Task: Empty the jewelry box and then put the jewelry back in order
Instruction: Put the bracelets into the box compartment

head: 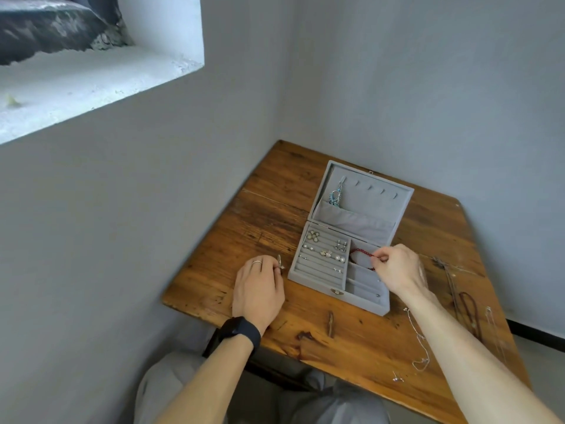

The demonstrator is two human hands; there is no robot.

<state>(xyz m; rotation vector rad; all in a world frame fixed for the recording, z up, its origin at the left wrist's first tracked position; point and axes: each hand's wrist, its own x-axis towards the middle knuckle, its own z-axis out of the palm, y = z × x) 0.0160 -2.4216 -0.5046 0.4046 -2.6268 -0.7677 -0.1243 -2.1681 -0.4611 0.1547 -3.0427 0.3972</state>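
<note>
Jewelry box (360,303) lies open on the counter (244,215). Right hand (397,267) pinches the red bracelet (362,254) over a right compartment. Left hand (260,286) pinches a small silver piece (279,264) just beside the box, probably to keep the two apart.

- Two walls (428,102) meet at the far corner of the table (351,338) and close its left and far sides.
- The box (318,286) sits mid-table, and its opened lid (376,203) rises behind it, barring any reach from the back.
- Our left hand (258,289), holding a small silver piece (279,264), fills the strip just left of the box.
- Our right hand (397,267) pinches the red bracelet (362,255) and covers the right-hand compartments.
- The padded rows lie open from above. Earrings (327,254) sit in the far ones and the nearest are bare.
- A silver chain (420,341) and a dark cord (469,313) clutter the wood to the right.
- Bare wood lies in front of the box, between our forearms.
</note>
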